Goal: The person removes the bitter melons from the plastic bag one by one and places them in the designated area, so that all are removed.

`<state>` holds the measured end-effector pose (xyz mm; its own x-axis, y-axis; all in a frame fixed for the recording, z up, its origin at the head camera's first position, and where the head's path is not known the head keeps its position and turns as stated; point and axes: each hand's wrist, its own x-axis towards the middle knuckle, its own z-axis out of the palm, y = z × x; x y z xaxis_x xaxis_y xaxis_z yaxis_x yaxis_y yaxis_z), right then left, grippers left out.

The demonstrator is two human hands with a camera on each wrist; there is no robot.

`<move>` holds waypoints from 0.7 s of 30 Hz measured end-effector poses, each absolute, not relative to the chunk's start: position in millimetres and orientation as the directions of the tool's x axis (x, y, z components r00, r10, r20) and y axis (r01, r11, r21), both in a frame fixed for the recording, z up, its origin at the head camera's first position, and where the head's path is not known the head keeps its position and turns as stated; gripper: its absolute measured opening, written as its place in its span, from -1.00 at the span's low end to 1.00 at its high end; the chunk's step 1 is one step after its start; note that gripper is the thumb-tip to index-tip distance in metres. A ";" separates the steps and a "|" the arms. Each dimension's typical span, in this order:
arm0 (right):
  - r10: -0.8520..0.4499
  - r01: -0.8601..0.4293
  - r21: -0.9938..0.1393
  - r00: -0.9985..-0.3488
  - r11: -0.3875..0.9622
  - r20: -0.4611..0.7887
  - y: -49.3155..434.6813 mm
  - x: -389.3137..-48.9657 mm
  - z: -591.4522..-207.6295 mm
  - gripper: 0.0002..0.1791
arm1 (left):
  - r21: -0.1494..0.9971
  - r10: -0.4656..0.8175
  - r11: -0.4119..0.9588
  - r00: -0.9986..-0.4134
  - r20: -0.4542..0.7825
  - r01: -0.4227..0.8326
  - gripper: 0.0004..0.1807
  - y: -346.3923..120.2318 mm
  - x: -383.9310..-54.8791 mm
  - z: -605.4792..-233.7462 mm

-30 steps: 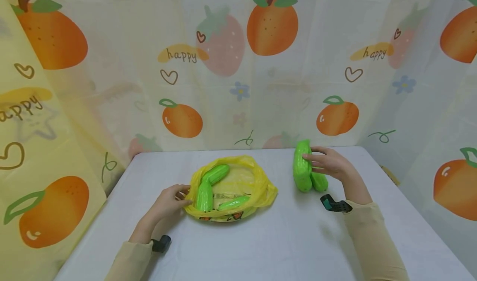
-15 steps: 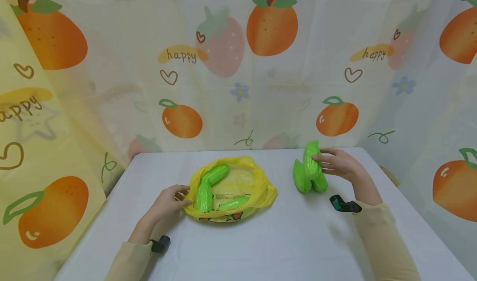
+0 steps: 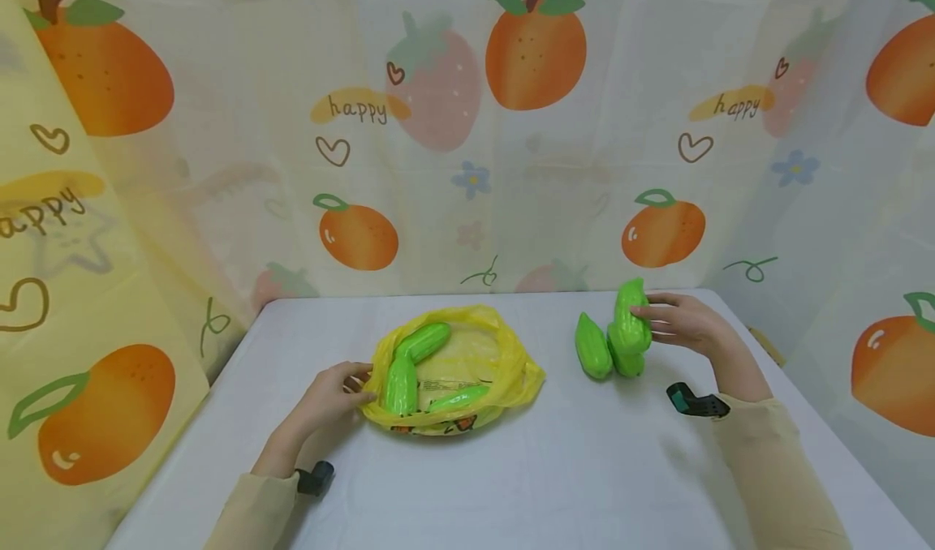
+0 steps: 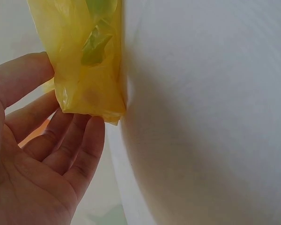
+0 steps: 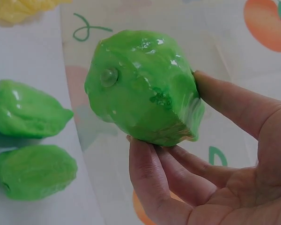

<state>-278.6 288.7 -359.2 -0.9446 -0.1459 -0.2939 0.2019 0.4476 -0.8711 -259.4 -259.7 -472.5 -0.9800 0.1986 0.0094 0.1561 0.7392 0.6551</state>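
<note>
A yellow plastic bag (image 3: 522,371) lies with its mouth spread wide, and several long green vegetables (image 3: 425,341) show inside it. At the bag's left rim, my left hand (image 3: 333,396) holds the edge between thumb and fingers; the left wrist view has the bag's yellow film (image 4: 86,89) between them. My right hand (image 3: 687,323) grips a glossy, bumpy green gourd (image 5: 140,89) with a pointed tip, raised above the table. Just left of it lies a similar green gourd (image 3: 593,347). Another green gourd (image 5: 36,172) is partly hidden behind the held one in the head view.
The table (image 3: 526,485) has a white cover. A fruit-printed curtain (image 3: 511,169) hangs behind it and along both sides. Each wrist wears a dark camera band, such as the one on the right wrist (image 3: 697,402).
My right hand has shifted right with the held gourd, passing in front of the other two. The left one of these has come into full view. My left hand stays at the bag's rim.
</note>
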 end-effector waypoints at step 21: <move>-0.125 0.249 -0.836 -0.928 0.490 -0.350 322.4 -282.7 -377.3 -0.03 | 0.650 0.194 0.746 -0.981 -0.003 0.146 -0.43 -259.1 -260.8 -473.5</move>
